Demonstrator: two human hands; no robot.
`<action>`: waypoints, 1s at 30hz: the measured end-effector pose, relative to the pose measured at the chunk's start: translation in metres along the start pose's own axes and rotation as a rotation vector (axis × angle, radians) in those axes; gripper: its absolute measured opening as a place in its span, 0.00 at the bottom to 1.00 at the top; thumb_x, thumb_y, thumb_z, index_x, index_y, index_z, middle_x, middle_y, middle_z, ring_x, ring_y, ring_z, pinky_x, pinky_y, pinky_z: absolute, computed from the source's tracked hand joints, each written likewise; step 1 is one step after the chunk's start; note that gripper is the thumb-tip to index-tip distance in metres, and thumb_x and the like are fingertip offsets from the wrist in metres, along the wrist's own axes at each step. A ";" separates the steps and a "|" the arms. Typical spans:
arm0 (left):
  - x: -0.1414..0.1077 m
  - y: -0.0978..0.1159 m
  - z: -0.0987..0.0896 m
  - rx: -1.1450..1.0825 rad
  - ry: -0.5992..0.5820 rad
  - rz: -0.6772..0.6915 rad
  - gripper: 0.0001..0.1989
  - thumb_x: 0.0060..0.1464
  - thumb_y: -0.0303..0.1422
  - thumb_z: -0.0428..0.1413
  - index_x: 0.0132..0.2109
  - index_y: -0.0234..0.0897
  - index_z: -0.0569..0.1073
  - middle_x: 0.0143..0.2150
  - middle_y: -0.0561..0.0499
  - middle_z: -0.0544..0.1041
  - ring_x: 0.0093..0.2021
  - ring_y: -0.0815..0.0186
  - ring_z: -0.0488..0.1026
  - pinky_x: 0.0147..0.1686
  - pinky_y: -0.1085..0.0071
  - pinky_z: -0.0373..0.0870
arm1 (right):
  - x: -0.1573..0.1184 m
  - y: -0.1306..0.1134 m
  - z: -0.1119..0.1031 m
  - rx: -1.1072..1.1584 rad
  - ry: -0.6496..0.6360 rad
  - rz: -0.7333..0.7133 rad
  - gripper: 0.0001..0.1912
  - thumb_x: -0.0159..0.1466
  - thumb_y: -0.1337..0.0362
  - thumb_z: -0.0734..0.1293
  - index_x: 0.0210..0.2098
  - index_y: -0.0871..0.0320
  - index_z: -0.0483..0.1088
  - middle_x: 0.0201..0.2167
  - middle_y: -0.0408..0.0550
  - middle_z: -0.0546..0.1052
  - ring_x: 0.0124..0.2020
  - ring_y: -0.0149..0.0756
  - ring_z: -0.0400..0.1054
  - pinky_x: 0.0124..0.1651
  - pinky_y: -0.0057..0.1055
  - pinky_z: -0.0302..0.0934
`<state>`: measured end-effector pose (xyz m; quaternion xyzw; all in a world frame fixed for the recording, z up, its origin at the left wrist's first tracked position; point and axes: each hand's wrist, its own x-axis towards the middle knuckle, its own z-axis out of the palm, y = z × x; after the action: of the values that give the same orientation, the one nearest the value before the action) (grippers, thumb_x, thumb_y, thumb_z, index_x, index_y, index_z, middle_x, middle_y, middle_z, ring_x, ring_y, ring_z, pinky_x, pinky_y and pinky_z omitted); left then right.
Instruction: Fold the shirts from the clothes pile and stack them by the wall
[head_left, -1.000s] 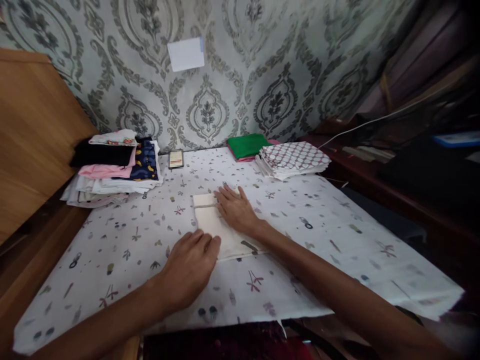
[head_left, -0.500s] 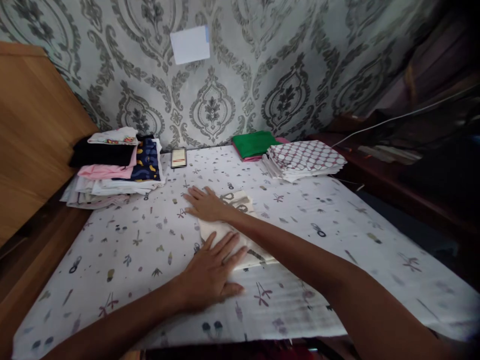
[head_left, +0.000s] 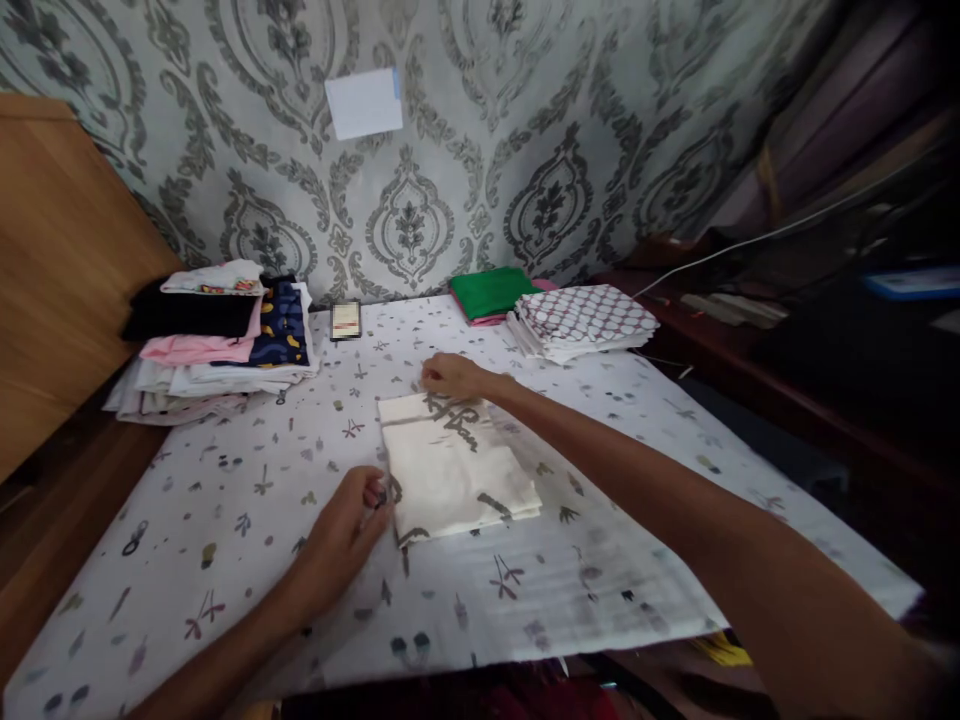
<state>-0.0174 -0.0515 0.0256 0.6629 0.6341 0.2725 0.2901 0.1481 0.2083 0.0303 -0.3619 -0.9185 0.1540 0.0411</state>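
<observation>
A cream cloth (head_left: 442, 470) with dark markings lies folded into a rough square on the patterned white sheet (head_left: 285, 520). At its left edge is my left hand (head_left: 349, 525), fingers curled inward near the cloth's side; whether they pinch the sheet or the cloth is too small to tell. My right hand (head_left: 450, 375) is closed just above the cloth's far edge, its fingertips hidden, so what it holds cannot be made out.
Folded clothes (head_left: 217, 345) are stacked at the back left. A small framed card (head_left: 346, 321) stands near the wall. At the back right lie a green cloth (head_left: 491, 292) and a checked folded pile (head_left: 585, 318). A wooden panel (head_left: 67, 270) borders the left.
Both hands have lifted off the cloth, where they lay flat. My left hand moved left to its edge and curled; my right hand moved to its far edge and closed. The view shifted slightly.
</observation>
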 end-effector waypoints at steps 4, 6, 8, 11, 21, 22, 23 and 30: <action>0.023 0.009 -0.010 -0.027 -0.234 -0.236 0.17 0.59 0.45 0.50 0.48 0.38 0.64 0.29 0.55 0.69 0.27 0.64 0.68 0.26 0.69 0.63 | -0.010 0.017 0.002 -0.012 -0.035 0.017 0.16 0.60 0.57 0.70 0.44 0.61 0.75 0.45 0.54 0.79 0.43 0.42 0.72 0.38 0.27 0.60; 0.030 0.013 -0.008 0.064 -0.239 -0.252 0.13 0.54 0.42 0.53 0.41 0.38 0.66 0.27 0.56 0.68 0.28 0.64 0.67 0.27 0.70 0.59 | -0.009 0.017 0.004 -0.001 -0.050 0.024 0.15 0.59 0.57 0.70 0.41 0.61 0.75 0.43 0.54 0.80 0.41 0.40 0.72 0.36 0.26 0.60; 0.033 0.014 -0.004 0.141 -0.225 -0.221 0.08 0.51 0.38 0.54 0.33 0.39 0.65 0.27 0.56 0.67 0.29 0.65 0.65 0.28 0.70 0.56 | -0.007 0.015 0.003 0.022 -0.077 0.014 0.11 0.59 0.59 0.71 0.37 0.61 0.76 0.40 0.52 0.80 0.39 0.38 0.72 0.35 0.25 0.59; 0.032 0.013 0.001 0.122 -0.263 -0.192 0.09 0.49 0.36 0.52 0.26 0.40 0.61 0.24 0.57 0.65 0.28 0.66 0.63 0.28 0.70 0.54 | -0.009 0.012 0.000 0.060 -0.096 -0.004 0.08 0.57 0.64 0.70 0.36 0.61 0.76 0.38 0.50 0.81 0.38 0.37 0.72 0.35 0.24 0.59; 0.041 0.009 -0.032 -0.513 -0.080 -0.300 0.17 0.46 0.44 0.59 0.26 0.39 0.62 0.22 0.60 0.61 0.25 0.71 0.61 0.28 0.74 0.61 | -0.041 0.016 -0.020 0.304 -0.128 0.109 0.07 0.51 0.67 0.74 0.26 0.60 0.72 0.26 0.42 0.75 0.31 0.32 0.67 0.28 0.23 0.54; 0.041 0.006 -0.035 -0.612 -0.014 -0.356 0.17 0.45 0.43 0.61 0.27 0.39 0.62 0.22 0.59 0.63 0.24 0.71 0.63 0.28 0.74 0.64 | -0.047 0.016 -0.021 0.363 -0.128 0.122 0.07 0.51 0.67 0.74 0.25 0.60 0.71 0.26 0.41 0.74 0.31 0.31 0.67 0.28 0.23 0.54; 0.041 0.005 -0.036 -0.704 0.036 -0.417 0.16 0.46 0.42 0.62 0.27 0.38 0.64 0.22 0.59 0.66 0.25 0.70 0.66 0.29 0.73 0.67 | -0.053 0.016 -0.021 0.428 -0.128 0.139 0.07 0.52 0.67 0.73 0.25 0.60 0.70 0.25 0.40 0.74 0.30 0.31 0.66 0.28 0.23 0.54; 0.021 0.012 -0.018 -1.024 -0.039 -0.713 0.18 0.55 0.41 0.61 0.46 0.32 0.74 0.39 0.40 0.83 0.41 0.57 0.81 0.49 0.62 0.75 | -0.075 0.019 -0.004 0.916 -0.193 0.379 0.09 0.58 0.61 0.71 0.33 0.60 0.73 0.27 0.46 0.77 0.28 0.33 0.70 0.30 0.25 0.65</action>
<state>-0.0218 -0.0297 0.0463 0.1922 0.5997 0.4163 0.6559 0.2166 0.1722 0.0312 -0.4514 -0.6743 0.5786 0.0818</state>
